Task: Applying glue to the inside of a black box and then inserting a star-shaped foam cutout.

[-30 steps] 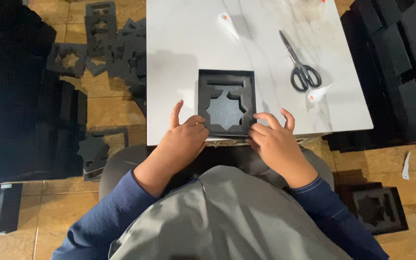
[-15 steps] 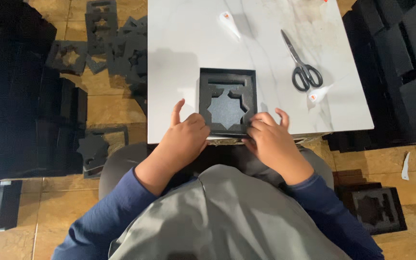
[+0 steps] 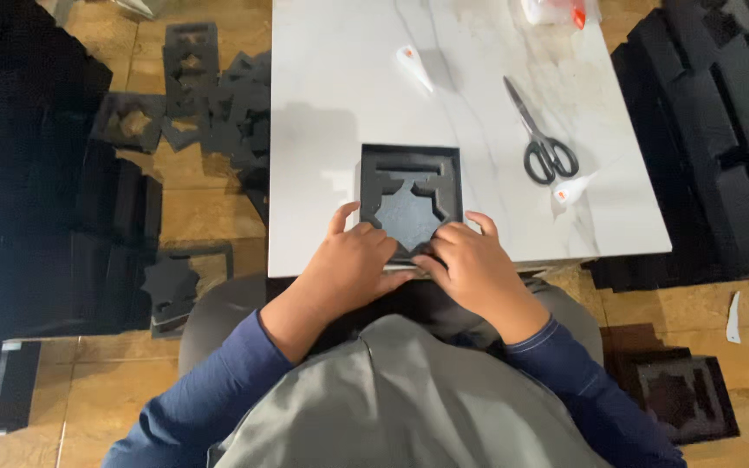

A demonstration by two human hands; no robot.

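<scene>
Fingers of both hands are pressed, loosely curled, onto the near edge of a square black foam tray (image 3: 410, 184) at the front of a white marble table (image 3: 340, 104). Nothing is gripped; the left hand (image 3: 353, 260) and right hand (image 3: 470, 264) are laid flat against the foam, almost touching each other. Inside the tray's raised rim, a grey star-shaped insert (image 3: 407, 215) is seated below two narrow cut-out slots. Black-handled scissors (image 3: 541, 139) are left well to the right, between two small white tubes (image 3: 413, 67). Stacks of black foam pieces (image 3: 210, 113) are scattered across the tiled floor on both sides.
</scene>
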